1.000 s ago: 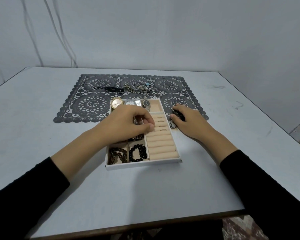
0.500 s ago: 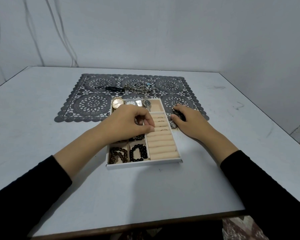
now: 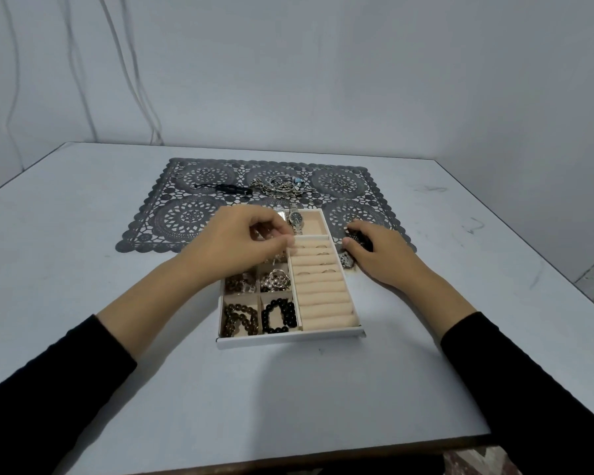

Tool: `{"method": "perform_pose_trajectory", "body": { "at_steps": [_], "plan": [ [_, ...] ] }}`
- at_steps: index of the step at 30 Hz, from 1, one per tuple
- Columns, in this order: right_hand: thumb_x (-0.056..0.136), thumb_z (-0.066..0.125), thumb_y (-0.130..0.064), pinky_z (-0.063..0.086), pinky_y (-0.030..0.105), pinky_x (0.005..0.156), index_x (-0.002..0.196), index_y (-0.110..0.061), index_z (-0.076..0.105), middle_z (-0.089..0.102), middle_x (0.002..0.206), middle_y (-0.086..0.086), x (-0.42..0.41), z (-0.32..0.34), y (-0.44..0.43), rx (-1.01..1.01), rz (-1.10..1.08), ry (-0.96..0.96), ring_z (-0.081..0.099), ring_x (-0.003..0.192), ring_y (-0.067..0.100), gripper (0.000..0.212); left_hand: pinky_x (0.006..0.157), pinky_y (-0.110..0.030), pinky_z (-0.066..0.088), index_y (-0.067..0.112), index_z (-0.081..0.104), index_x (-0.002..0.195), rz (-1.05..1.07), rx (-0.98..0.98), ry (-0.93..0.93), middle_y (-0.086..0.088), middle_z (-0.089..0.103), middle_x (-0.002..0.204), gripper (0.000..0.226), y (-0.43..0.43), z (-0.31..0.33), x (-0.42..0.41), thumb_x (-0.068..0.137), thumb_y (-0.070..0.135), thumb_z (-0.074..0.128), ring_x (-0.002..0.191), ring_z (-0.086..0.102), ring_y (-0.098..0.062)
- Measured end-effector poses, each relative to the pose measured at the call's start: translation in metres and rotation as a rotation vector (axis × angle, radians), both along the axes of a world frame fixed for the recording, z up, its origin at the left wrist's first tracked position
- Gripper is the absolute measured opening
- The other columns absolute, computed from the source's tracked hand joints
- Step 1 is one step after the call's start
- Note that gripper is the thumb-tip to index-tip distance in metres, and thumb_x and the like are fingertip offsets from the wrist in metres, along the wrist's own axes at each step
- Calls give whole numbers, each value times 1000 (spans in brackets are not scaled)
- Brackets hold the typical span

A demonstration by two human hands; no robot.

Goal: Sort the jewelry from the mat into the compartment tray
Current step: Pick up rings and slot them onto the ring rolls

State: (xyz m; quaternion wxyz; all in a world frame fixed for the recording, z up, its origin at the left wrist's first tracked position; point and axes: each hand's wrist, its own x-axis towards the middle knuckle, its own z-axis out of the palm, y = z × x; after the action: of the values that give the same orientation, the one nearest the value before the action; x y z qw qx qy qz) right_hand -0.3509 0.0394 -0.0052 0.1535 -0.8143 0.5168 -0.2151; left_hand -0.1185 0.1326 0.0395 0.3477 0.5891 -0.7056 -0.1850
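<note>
Left to sort, on mat (image 3: 186,217) toward desk (image 3: 83,269) far edge: tangled chain heap (image 3: 282,186), black strap piece (image 3: 227,189) just left of it.

Already in tray (image 3: 288,338), mid desk, far end overlapping mat's near edge:
- brown beads (image 3: 240,318) and black beads (image 3: 279,315) in the two near-left compartments
- silver bits (image 3: 275,281) in the compartment behind black beads
- watch (image 3: 295,219) at far end
- a few rings (image 3: 328,269) slotted into rolls (image 3: 323,303) along right side
- far-right compartment (image 3: 311,224) bare

Left hand (image 3: 240,245) over tray's far-left compartments, fingertips drawn against thumb just beside far end of rolls. Looks like a pinch on something small; cannot tell what, or whether anything is held.

Right hand (image 3: 378,255) just right of tray, at mat's near-right corner, fingers curled on dark piece (image 3: 359,240). Small patterned piece (image 3: 345,260) by thumb, touching tray wall or just beside it, cannot tell. Hands apart, rolls between them.

Step, as judged: mid-sort, well along. Left seemingly placing a small item, right picking up dark piece.

Next, as judged: open left pinch over the fitting slot or compartment. Lift dark piece clear of mat and over tray wall, into bare far-right compartment or in with beads. Then reach to far-edge heap. Tangle likely to drag neighbours, so lift slowly and separate before dropping in.
</note>
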Motion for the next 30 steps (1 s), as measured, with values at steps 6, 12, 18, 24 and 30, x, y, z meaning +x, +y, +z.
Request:
{"method": "perform_pose_trajectory", "body": {
  "at_steps": [6, 12, 18, 24, 30],
  "plan": [
    [96, 53, -30, 35, 20, 87, 126, -12, 58, 63, 122, 4, 9, 5, -18, -111, -58, -69, 55, 112, 19, 36, 66, -17, 46, 15, 70, 99, 218, -208, -80, 6, 66, 85, 11, -19, -7, 55, 91, 21, 64, 75, 59, -7],
    [96, 52, -28, 34, 23, 98, 134, -10, 53, 57, 132, 7, 26, 5, -53, -116, -110, -80, 51, 122, 21, 42, 81, -28, 39, 11, 69, 107, 390, -234, -248, -6, 67, 105, 19, -51, -32, 117, 94, 21, 59, 98, 60, -24],
    [97, 46, -25, 34, 27, 75, 102, -9, 58, 64, 106, 14, 43, 2, -93, -63, -178, -43, 58, 103, 31, 21, 97, -35, 39, 6, 64, 122, 423, -137, -333, -14, 60, 126, 32, -75, -41, 143, 98, 23, 52, 115, 55, -30],
    [98, 43, -20, 33, 30, 67, 79, -6, 49, 56, 82, 10, 57, 2, -115, -68, -205, 19, 49, 78, 24, 24, 102, -37, 37, 7, 60, 128, 381, -82, -378, -13, 56, 134, 35, -100, -40, 151, 99, 23, 49, 122, 52, -30],
    [96, 44, -16, 45, 36, 84, 104, 1, 65, 66, 104, 16, 62, 2, -128, -90, -159, -4, 58, 98, 29, 28, 92, -37, 42, 8, 69, 117, 369, -97, -424, -13, 62, 119, 28, -121, -40, 158, 96, 20, 53, 110, 57, -30]
  ]
}}
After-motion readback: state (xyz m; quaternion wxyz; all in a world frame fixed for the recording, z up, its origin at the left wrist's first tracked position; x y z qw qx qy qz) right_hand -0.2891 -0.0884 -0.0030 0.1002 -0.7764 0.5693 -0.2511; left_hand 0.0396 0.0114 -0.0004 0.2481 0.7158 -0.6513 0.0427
